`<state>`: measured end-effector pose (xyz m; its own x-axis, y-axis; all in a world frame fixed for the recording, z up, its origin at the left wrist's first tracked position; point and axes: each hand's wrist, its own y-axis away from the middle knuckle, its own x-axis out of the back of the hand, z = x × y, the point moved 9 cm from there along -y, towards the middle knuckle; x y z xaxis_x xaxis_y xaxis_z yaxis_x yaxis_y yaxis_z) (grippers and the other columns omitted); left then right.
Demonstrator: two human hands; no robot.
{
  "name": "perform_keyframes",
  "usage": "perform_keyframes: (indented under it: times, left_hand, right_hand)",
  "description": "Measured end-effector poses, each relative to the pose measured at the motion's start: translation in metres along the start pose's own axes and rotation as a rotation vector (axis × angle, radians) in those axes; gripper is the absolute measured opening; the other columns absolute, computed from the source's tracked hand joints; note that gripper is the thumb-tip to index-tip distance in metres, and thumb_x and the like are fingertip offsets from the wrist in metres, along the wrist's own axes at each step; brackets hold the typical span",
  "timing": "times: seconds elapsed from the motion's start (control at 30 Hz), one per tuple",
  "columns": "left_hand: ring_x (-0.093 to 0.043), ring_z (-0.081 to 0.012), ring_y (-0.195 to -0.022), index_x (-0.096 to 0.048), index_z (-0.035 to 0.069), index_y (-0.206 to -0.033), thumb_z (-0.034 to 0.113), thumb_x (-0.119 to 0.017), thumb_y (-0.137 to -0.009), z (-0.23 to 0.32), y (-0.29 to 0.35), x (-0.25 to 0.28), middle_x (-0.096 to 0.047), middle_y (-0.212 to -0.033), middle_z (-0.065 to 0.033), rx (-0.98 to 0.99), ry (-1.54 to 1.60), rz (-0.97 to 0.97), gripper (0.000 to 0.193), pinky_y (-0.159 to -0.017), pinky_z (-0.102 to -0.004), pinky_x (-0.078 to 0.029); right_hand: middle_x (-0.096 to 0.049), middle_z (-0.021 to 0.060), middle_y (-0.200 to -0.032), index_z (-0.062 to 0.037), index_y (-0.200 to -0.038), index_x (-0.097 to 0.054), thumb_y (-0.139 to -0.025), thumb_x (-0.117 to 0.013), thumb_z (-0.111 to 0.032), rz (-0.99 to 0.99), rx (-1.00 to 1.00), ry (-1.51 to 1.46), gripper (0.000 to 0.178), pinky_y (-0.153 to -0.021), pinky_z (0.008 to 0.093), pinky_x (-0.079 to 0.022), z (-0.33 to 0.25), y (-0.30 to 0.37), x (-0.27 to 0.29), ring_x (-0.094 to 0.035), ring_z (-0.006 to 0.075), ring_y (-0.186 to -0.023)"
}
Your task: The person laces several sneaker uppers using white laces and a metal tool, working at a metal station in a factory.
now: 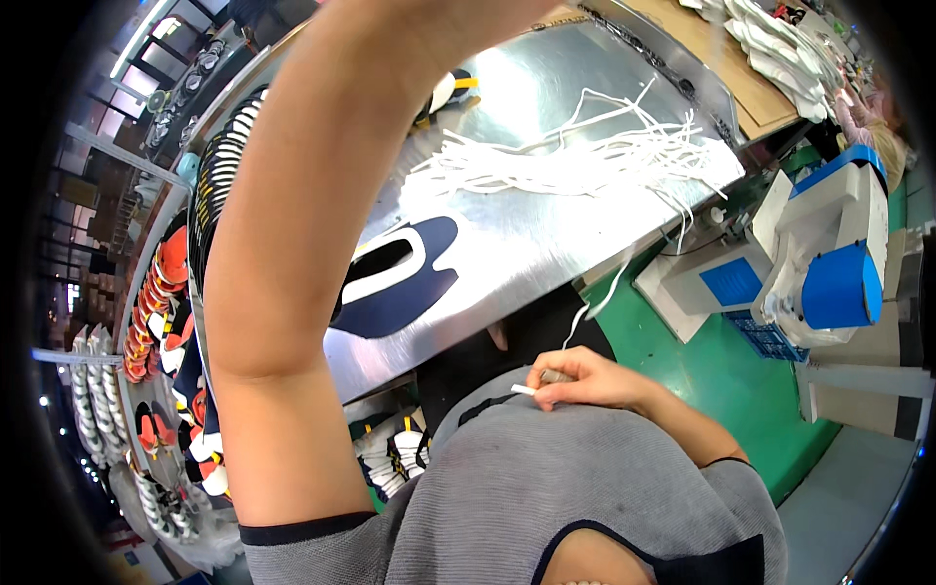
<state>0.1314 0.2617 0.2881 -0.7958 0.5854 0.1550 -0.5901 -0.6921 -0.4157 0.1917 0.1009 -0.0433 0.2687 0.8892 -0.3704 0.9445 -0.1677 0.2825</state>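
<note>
My left arm [302, 224] is raised across the left of the view, and its hand is beyond the top edge. Close to my chest, my right hand [595, 378] has its fingers closed round a white cord [523, 390]. A length of white cord runs up from that hand toward the table's edge. Between the fingers is also a small beige piece whose kind I cannot make out. On the metal table [546, 244] lies a flat navy shoe upper [419, 283] with a white-edged opening, partly behind my left arm. Beyond it a loose pile of white laces [575, 161] is spread out.
Another shoe part [450, 90] lies behind my forearm. Rows of shoe uppers [166, 302] line the left side. A blue and white machine [819, 263] stands on the green floor [673, 380] to the right. At the far right a person [873, 127] is near stacked white pieces [780, 58].
</note>
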Motion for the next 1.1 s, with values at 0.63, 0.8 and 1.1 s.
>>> perform_keyframes:
  times: [0.63, 0.8, 1.1]
  left_hand:
    - [-0.065, -0.0351, -0.084, -0.065, -0.001, -0.104, 0.028, -0.067, -0.091, -0.109, 0.371, 0.035, -0.067, -0.095, -0.0189, 1.079, -1.292, 0.548, 0.032, -0.075, -0.0425, -0.052]
    - [-0.061, -0.0194, -0.104, -0.059, 0.003, -0.124, 0.065, -0.039, -0.099, -0.231, 0.391, 0.044, -0.065, -0.116, -0.0107, 1.030, 0.577, 0.916, 0.070, -0.093, -0.0328, -0.048]
    - [-0.058, -0.0202, -0.113, -0.058, -0.002, -0.124, 0.033, -0.047, -0.105, -0.198, 0.374, 0.018, -0.063, -0.119, -0.0105, 0.673, 0.456, 1.177, 0.041, -0.106, -0.0344, -0.041]
  right_hand:
    - [-0.066, -0.0018, -0.079, -0.0052, -0.096, -0.063, -0.095, -0.062, -0.018, 0.435, 0.249, 0.014, 0.013, -0.052, 0.0172, -0.032, -0.078, -0.197, 0.071, -0.044, 0.0003, -0.060]
    - [-0.068, 0.0002, -0.079, -0.0027, -0.096, -0.066, -0.094, -0.062, -0.017, 0.499, 0.221, -0.002, 0.015, -0.062, 0.0217, -0.044, -0.058, -0.210, 0.060, -0.056, 0.0053, -0.070]
    - [-0.069, 0.0063, -0.081, 0.0023, -0.093, -0.066, -0.093, -0.065, -0.009, 0.346, 0.204, -0.116, 0.012, -0.076, 0.0226, -0.048, -0.075, -0.174, 0.016, -0.064, 0.0095, -0.078]
